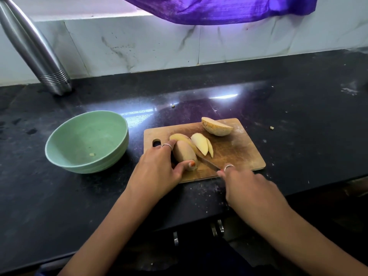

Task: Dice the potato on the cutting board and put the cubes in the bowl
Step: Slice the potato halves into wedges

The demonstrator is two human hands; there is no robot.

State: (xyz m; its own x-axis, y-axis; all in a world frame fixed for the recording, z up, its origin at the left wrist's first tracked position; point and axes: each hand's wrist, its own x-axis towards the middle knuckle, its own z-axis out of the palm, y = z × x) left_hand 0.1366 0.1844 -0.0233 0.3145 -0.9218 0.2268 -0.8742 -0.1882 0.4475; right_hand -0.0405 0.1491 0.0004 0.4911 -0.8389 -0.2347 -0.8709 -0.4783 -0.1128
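A steel bottle [33,50] leans against the tiled wall, well left of and behind the cutting board [235,154]. It plays no part in the work.

The green bowl [87,141] stands just left of the board, close enough for a short carry. It holds one small scrap of potato and no more, so the dicing has, by my judgement, barely started to fill it.

Your left hand [157,168] rests on the board's left half. Its fingers and thumb curl round the potato piece [184,153], pinning it flat so that it cannot roll under the blade. The thumb tip lies at the piece's near end, close to the cutting line; keep it tucked back.

Just right of that piece lie two cut slices [202,144], leaning on one another. Another potato half [217,127] sits at the board's far edge, out of the way until needed.

Your right hand [245,186] is at the board's near edge, fingers closed round the knife [208,163] handle. The blade runs up and leftward to the held piece, set for another lengthwise slice.

A purple cloth [219,8] hangs above the wall, well behind the board.
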